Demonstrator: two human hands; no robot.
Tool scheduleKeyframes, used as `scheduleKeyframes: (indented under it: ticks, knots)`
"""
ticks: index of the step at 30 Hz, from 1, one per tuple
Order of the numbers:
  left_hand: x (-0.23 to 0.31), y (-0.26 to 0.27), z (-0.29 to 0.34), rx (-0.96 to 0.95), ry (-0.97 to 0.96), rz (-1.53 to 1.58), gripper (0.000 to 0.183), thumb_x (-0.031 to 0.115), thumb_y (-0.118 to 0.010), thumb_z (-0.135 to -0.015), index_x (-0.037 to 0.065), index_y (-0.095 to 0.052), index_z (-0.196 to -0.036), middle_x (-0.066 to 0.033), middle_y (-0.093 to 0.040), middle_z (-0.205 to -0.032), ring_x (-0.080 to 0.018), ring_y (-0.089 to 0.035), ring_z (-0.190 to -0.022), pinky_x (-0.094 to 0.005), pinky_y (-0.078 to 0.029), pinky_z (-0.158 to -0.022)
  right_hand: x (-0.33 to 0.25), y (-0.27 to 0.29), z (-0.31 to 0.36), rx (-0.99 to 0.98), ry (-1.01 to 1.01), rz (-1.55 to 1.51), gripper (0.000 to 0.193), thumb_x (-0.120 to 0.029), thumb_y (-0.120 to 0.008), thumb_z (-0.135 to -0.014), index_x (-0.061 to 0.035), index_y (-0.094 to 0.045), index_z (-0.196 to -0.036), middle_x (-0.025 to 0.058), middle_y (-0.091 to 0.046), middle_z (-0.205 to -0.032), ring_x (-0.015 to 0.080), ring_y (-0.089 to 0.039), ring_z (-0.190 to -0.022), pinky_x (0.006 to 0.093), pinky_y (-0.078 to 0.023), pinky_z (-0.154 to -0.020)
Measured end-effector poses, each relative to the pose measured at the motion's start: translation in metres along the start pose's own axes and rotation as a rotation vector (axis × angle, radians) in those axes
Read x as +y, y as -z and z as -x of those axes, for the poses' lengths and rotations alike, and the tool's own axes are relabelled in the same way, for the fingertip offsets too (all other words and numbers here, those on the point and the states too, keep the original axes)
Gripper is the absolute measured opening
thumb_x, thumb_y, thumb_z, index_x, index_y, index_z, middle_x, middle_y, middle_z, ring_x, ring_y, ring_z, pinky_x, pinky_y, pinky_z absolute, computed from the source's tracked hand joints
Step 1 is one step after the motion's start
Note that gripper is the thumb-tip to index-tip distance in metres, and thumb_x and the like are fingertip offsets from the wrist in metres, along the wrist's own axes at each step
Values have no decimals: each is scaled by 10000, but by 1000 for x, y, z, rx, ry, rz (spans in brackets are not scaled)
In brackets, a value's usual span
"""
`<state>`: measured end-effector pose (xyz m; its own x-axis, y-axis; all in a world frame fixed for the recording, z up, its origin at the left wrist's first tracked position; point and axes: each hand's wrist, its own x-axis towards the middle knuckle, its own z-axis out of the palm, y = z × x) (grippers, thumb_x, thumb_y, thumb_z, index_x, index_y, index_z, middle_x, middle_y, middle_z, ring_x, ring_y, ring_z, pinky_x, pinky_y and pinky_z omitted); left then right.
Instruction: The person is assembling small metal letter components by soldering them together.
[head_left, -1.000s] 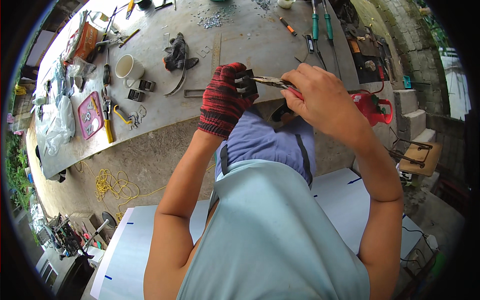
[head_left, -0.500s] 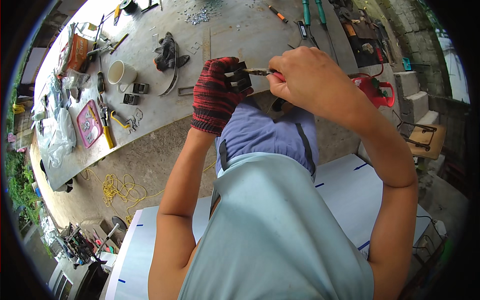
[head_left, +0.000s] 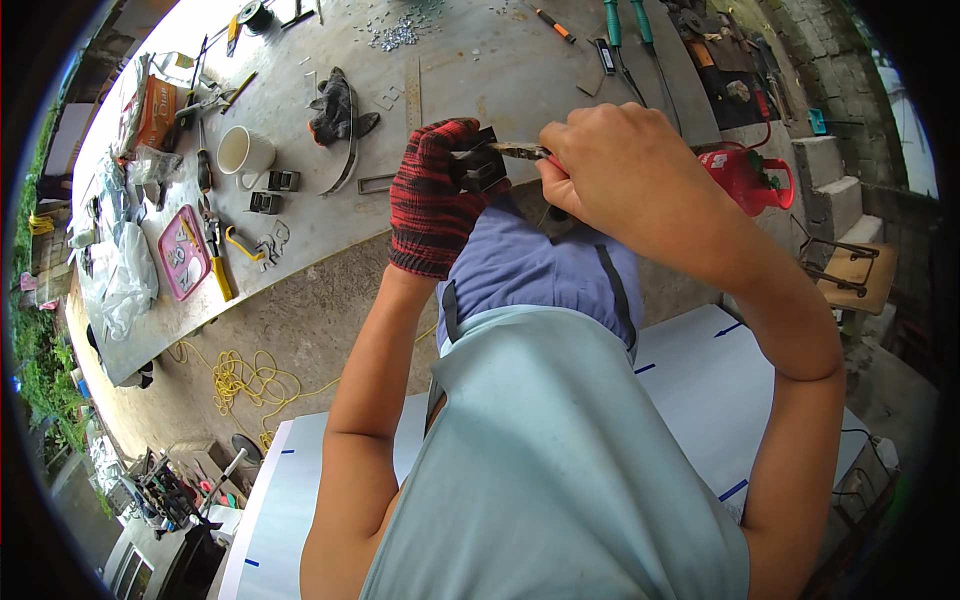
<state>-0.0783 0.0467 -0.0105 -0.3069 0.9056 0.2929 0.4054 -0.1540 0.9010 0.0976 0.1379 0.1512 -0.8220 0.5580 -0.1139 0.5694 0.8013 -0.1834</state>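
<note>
A person stands at a long grey bench (head_left: 500,80), working a small dark metal piece (head_left: 482,165) held just above its near edge. The left hand (head_left: 432,195), in a red-and-black knitted glove, is closed around the piece at about 12 o'clock in the view. The bare right hand (head_left: 615,165), just beside it at 1 o'clock, is curled tight around the handle of a pair of pliers (head_left: 518,150), whose tip meets the piece. How the pliers' handles lie inside the fist cannot be seen.

Across the bench at 10 o'clock stand a white cup (head_left: 243,152) and, nearer the edge, a pink tray (head_left: 183,253). A dark glove (head_left: 335,105) lies at 11 o'clock, next to a metal ruler (head_left: 412,92). Green-handled tools (head_left: 627,28) rest toward 1 o'clock, well apart from the hands. A red can (head_left: 750,178) sits at 2 o'clock, just past the right wrist. Yellow cord (head_left: 240,380) is coiled on the ground at 8 o'clock, near white sheets (head_left: 700,380).
</note>
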Motion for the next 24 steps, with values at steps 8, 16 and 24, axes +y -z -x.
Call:
scheduleKeyframes:
  ticks: [8, 16, 24]
  knots:
    - [22, 6, -6, -44, 161, 74, 721, 72, -966, -661, 120, -634, -1299, -45, -723, -1167, -119, -650, -869, -270, -557, -770, -4, 5, 14, 17, -35, 52, 201, -197, -664, -934, -9, -676, -862, 174, -675, -839, 369, -701, -784, 454, -567, -745]
    - [5, 9, -3, -14, 91, 180, 743, 137, -980, -646, 114, -623, -1297, -34, -714, -1139, -137, -661, -910, -322, -557, -839, 6, 28, 40, 259, -95, -83, 186, -166, -712, -901, -10, -712, -1002, 144, -692, -927, 346, -700, -841, 434, -562, -743]
    - [9, 7, -6, -60, 164, 407, 769, 177, -993, -635, 117, -623, -1307, 8, -701, -1126, -116, -600, -913, -288, -523, -862, 16, 12, 59, 310, -194, -264, 232, -113, -728, -878, -5, -710, -1082, 144, -678, -924, 362, -681, -813, 423, -545, -718]
